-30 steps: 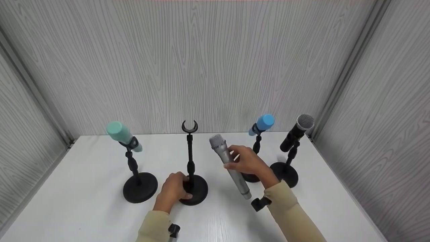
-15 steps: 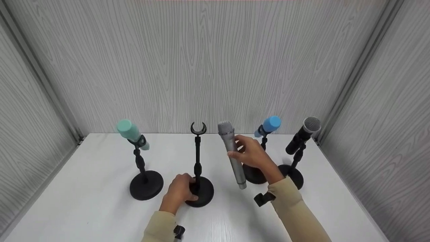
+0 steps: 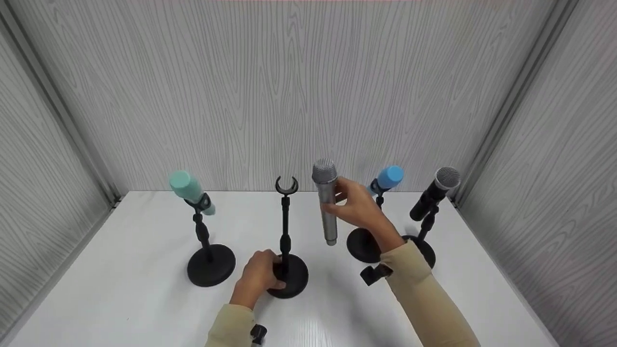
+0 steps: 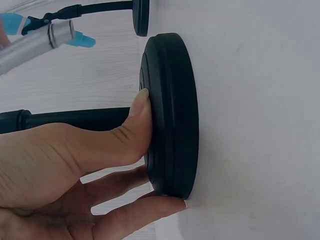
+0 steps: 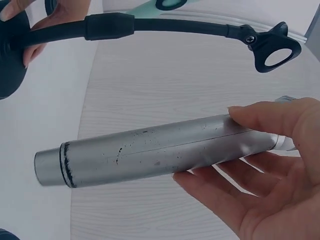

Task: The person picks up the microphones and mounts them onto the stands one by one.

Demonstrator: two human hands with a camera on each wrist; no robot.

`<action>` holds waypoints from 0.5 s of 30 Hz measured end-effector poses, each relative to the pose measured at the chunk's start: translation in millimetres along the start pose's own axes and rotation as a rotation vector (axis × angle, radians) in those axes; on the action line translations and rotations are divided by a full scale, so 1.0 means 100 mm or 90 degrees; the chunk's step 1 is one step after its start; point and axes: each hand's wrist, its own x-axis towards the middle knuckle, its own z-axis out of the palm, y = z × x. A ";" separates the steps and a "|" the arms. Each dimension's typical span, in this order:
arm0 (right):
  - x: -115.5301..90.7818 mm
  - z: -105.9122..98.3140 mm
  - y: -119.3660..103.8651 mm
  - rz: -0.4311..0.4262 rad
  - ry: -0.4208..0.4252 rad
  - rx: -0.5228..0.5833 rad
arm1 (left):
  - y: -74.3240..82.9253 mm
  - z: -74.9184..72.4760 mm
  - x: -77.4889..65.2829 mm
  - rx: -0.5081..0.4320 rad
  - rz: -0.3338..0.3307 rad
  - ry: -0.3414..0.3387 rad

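Note:
A silver microphone (image 3: 329,224) is held nearly upright above the table by my right hand (image 3: 359,207), thumb on one side and fingers on the other. In the right wrist view its scuffed handle (image 5: 150,152) points away from the palm. My left hand (image 3: 258,275) grips the round black base (image 4: 172,115) of a microphone stand (image 3: 285,217). The thumb lies on the base's top, and the fingers are at its rim. This stand's holder (image 5: 277,50) is a bare C-shaped clip, to the left of the silver microphone in the head view.
To the left is a stand holding a mint-green microphone (image 3: 185,187). On the right, behind my right hand, stand one with a blue microphone (image 3: 389,177) and one with a black microphone (image 3: 436,193). Grey wood-grain panels (image 3: 241,96) enclose the white table (image 3: 144,308).
My right hand has raised the silver microphone and turned it from slanted to nearly upright. The left hand stays on the stand's base. The head view has shifted slightly.

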 end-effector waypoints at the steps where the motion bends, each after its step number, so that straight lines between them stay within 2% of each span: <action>1: 0.02 0.00 -0.02 0.004 0.003 0.001 | 0.00 0.00 0.00 -0.001 0.000 -0.001; 5: 0.09 -0.02 -0.11 0.002 0.030 0.009 | 0.00 0.02 0.00 -0.001 -0.002 -0.003; 15: 0.39 -0.07 -0.39 -0.104 0.094 0.136 | -0.01 0.01 0.00 0.005 -0.004 -0.003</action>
